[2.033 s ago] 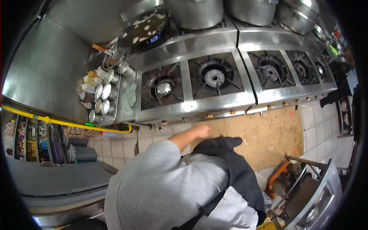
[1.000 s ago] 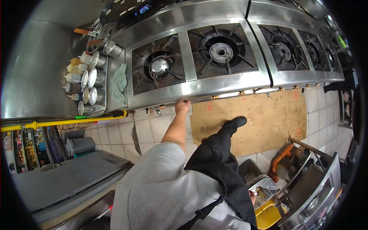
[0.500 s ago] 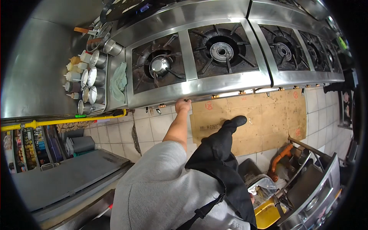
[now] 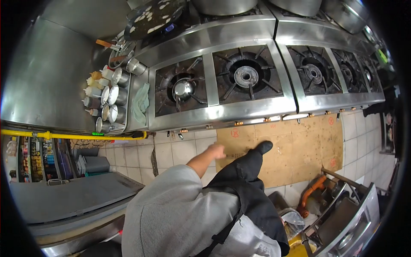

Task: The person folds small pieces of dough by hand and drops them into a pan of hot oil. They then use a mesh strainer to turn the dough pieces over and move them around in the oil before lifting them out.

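My left hand [image 4: 217,150] hangs in the air in front of the stove [image 4: 252,115], below its front edge and over the side of the cardboard [image 4: 299,150]. It looks slightly blurred, with loose fingers and nothing visible in them. The row of control knobs [image 4: 267,119] is beyond it, apart from the hand. On the left front burner sits a small shiny metal bowl [image 4: 183,88]. The middle burner [image 4: 246,76] bears no pot, and no flame shows there. My right hand is hidden behind my body and black apron [image 4: 261,214].
A dark pan [image 4: 156,19] with pale pieces is over a blue flame at the back. Large pots [image 4: 224,6] stand beside it. Squeeze bottles [image 4: 92,91], metal containers [image 4: 117,95] and a green cloth [image 4: 140,103] are left. A yellow pipe [image 4: 77,135] runs below. A metal rack [image 4: 364,218] stands right.
My left hand has let go of the stove's front edge by the knobs and drawn back towards me. The view has tilted up, showing more of the pan and pots at the back.
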`<state>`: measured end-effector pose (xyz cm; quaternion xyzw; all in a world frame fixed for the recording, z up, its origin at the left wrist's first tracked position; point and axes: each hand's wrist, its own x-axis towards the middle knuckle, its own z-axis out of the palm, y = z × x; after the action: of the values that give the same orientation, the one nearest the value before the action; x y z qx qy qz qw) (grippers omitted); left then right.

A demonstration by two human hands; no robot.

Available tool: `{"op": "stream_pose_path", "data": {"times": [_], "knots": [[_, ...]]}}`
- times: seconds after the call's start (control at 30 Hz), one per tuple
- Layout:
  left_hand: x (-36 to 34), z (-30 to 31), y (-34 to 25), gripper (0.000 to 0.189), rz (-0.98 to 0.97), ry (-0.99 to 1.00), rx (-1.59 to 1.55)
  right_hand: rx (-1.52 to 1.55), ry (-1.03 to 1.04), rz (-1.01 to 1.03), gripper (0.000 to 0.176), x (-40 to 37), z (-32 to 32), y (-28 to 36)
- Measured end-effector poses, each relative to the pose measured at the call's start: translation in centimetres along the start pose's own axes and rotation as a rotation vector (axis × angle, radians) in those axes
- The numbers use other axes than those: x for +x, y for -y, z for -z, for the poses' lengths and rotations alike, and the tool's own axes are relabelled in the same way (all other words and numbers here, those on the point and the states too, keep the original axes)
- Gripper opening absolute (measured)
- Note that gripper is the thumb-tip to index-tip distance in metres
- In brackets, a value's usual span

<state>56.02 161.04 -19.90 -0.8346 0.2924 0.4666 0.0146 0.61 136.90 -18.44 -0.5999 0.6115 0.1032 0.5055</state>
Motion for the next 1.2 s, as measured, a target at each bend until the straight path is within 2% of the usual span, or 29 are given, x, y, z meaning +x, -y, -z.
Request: {"op": "stream_pose_path", "data": {"times": [0.1,0.2,0.23,0.27,0.33,0.4,0.43,0.5,0.6,0.63,0.7,0.83,1.03,1.13,1.2], "knots": [[-1.0,0.5,-5.6,0.037,-0.141,0.09,0.09,0.021,-0.031,0.009,0.022,4.5,0.4,-2.6],[2.5,0.5,-8.4,0.029,-0.193,0.014,0.035,0.078,-0.09,0.004,0.022,6.4,2.5,-0.6],[1.6,2.9,-10.2,0.031,-0.189,-0.01,0.006,0.12,-0.115,-0.016,0.023,6.4,3.1,0.4],[3.2,3.8,-10.9,0.03,-0.229,0.008,0.081,0.062,-0.169,-0.033,0.024,5.3,4.4,3.0],[5.9,5.9,-12.7,0.025,-0.314,0.013,0.213,-0.052,-0.273,-0.075,0.025,1.0,7.1,12.6],[6.5,9.2,-15.1,0.026,-0.427,-0.03,0.21,-0.069,-0.243,-0.041,0.026,1.9,9.2,12.0],[6.8,10.8,-17.0,0.027,-0.405,-0.003,0.319,0.014,-0.276,-0.071,0.025,1.0,10.0,13.0],[7.4,13.8,-21.1,0.027,-0.485,0.005,0.429,0.107,-0.304,-0.147,0.023,0.4,11.5,15.4],[6.6,19.3,-29.0,0.027,-0.639,0.049,0.6,0.297,-0.273,-0.286,0.023,1.5,12.2,14.4],[6.5,20.4,-31.5,0.026,-0.668,0.041,0.543,0.256,-0.311,-0.244,0.023,2.0,12.0,13.8],[7.5,21.6,-35.3,0.021,-0.745,0.007,0.437,0.262,-0.314,-0.291,0.023,2.8,11.4,12.6],[8.2,23.5,-43.1,0.018,-0.915,-0.051,0.454,0.281,-0.261,-0.371,0.025,4.0,12.1,13.4],[9.0,26.0,-52.9,0.02,-0.9,0.119,0.392,0.248,-0.255,-0.443,0.023,8.4,16.7,14.8],[11.6,26.6,-58.7,0.023,-0.906,0.105,0.436,0.238,-0.297,-0.351,0.023,12.4,22.1,15.9],[13.0,26.8,-62.8,0.025,-0.915,0.085,0.471,0.088,-0.245,-0.283,0.025,14.4,26.7,17.5]]}}
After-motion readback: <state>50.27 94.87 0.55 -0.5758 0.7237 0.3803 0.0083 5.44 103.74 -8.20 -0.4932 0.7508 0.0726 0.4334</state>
